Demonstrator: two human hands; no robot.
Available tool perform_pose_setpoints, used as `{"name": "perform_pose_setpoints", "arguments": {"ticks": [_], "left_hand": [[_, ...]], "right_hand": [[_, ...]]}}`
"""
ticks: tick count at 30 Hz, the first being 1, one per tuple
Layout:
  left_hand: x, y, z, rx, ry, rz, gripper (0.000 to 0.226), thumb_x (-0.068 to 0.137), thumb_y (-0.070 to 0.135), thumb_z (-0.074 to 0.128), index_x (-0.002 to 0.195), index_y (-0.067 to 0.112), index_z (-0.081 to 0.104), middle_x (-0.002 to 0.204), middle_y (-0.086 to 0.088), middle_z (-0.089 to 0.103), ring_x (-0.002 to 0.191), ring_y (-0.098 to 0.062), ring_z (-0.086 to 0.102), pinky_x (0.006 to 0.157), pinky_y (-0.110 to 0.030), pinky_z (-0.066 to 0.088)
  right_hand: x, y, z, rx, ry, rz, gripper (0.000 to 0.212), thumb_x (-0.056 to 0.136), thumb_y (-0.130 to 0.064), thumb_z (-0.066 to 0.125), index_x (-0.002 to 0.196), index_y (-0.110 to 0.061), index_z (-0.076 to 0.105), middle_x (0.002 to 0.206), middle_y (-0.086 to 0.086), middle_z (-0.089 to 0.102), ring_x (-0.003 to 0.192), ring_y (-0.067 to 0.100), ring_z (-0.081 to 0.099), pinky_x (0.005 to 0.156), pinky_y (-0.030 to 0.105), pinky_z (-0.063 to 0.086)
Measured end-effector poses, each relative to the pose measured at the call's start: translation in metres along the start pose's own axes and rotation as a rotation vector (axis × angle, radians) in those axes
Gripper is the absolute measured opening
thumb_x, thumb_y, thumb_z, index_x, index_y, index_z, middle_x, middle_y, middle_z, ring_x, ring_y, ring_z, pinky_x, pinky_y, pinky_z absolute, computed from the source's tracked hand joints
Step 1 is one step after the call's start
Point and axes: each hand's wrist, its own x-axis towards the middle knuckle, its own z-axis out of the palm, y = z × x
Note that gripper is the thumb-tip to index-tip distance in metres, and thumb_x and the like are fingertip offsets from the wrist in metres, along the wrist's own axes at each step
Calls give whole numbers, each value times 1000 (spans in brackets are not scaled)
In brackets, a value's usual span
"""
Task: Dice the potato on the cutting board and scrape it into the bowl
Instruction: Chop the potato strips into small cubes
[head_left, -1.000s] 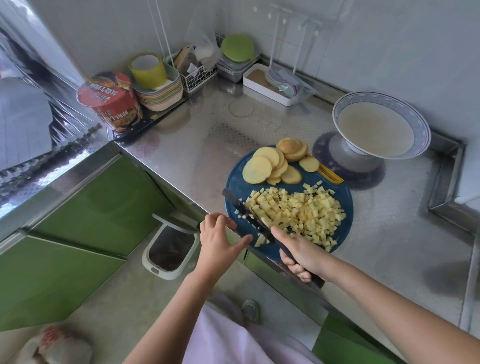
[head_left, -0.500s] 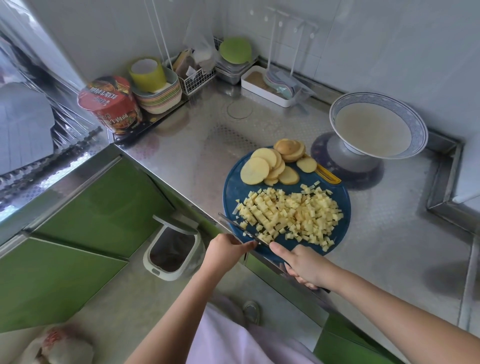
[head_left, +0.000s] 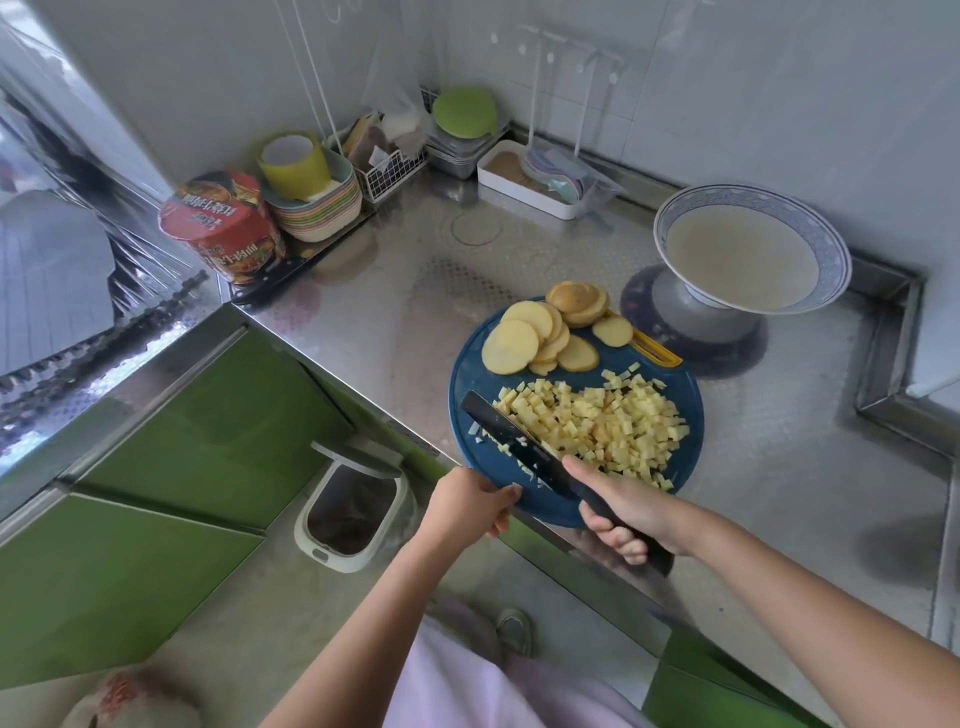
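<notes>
Gathering the dice up rn by the look of it. Right hand (head_left: 628, 512) has its fingers wrapped round the handle of the black knife (head_left: 514, 441), index stretched fwd along the top. The blade lies low on the round dark-blue plastic cutting board (head_left: 548, 501) w/ its long side against the left flank of the pile of small pale-yellow potato cubes (head_left: 597, 426). Left hand (head_left: 470, 501) grips the board's near rim, thumb on top, other fingers curled under afaict. What changed: half a sec ago the blade was pulled back near the board's front edge and the left hand was up at the blade, looked like picking stuck bits off. Now the blade's back against the pile and the left hand has dropped to the rim. So prob the cleaning pause is over and the board's about to be steadied or lifted for scraping. Not all diced tho: a fan of round potato slices (head_left: 540, 332) sits at the far side of the board, uncut. The white bowl with blue patterned rim (head_left: 836, 244) is well apart, back right on the stainless steel counter (head_left: 363, 322), tilted toward the camera, pale inside, can't tell if sth's in it. A few crumbs lie loose left of the blade, easy to leave behind.
</notes>
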Motion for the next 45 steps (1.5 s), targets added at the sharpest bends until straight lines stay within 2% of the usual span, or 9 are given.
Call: {"name": "perform_pose_setpoints", "arguments": {"ticks": [4,8,10,13,16,21,33,39,45], "left_hand": [[-10,22,-7,68,12,70,35,95,30,55,72,9,70,61,1,68,49,-6,58,53,-11,48],[-26,56,-31,353,410,220,26,94,37,52,93,15,67,86,0,69,81,-18,64,76,-32,54],[-39,74,-32,446,463,502,36,92,39,56,126,28,54,122,4,55,114,-17,50,96,-29,42],[-41,90,-16,714,330,793,81,84,38,65,150,41,17,157,-6,6,144,-33,-2,116,-48,7],[-27,87,4,882,193,788,95,85,39,66,149,46,-4,155,-2,-27,139,-33,-33,112,-55,-14],[-8,71,19,868,124,751,93,84,44,65,147,50,-3,154,-1,-31,134,-30,-39,106,-53,-21],[24,64,9,896,229,761,81,86,55,59,148,48,8,158,-3,-19,141,-33,-28,111,-49,-17],[41,54,5,879,230,688,83,85,64,53,150,44,5,158,-4,-21,141,-32,-29,115,-51,-14],[44,42,1,652,271,675,75,85,72,9,152,39,8,160,-2,-14,143,-23,-23,113,-40,-14]], "right_hand": [[-17,-8,-18,61,32,-32,69,78,-81,39,54,-17,37,46,2,29,36,14,23,39,23,24],[-40,-26,-35,-277,257,-94,57,82,-69,58,65,-16,45,49,-1,37,39,13,33,41,23,29],[-47,-34,-40,-637,396,-124,52,89,-62,58,69,-14,48,58,-1,47,50,13,44,48,26,34],[-54,-44,-38,-980,522,-105,41,96,-51,51,74,-17,53,67,-5,51,61,13,50,51,26,34],[-59,-49,-32,-1166,572,-100,35,97,-44,50,99,-12,65,75,-5,49,75,19,55,60,28,39],[-66,-49,-28,-1269,593,-113,32,98,-39,50,110,-13,64,88,3,55,85,24,61,65,29,41],[-84,-53,-47,-1340,627,-122,25,94,-34,51,77,-17,46,66,-4,38,59,15,43,49,26,31],[-104,-43,-66,-1392,656,-73,19,94,-35,51,85,-19,57,65,-5,39,58,15,42,48,25,28],[-121,-31,-85,-1275,721,-26,37,93,-38,51,63,-20,40,64,-3,43,56,14,43,47,24,27]]}}
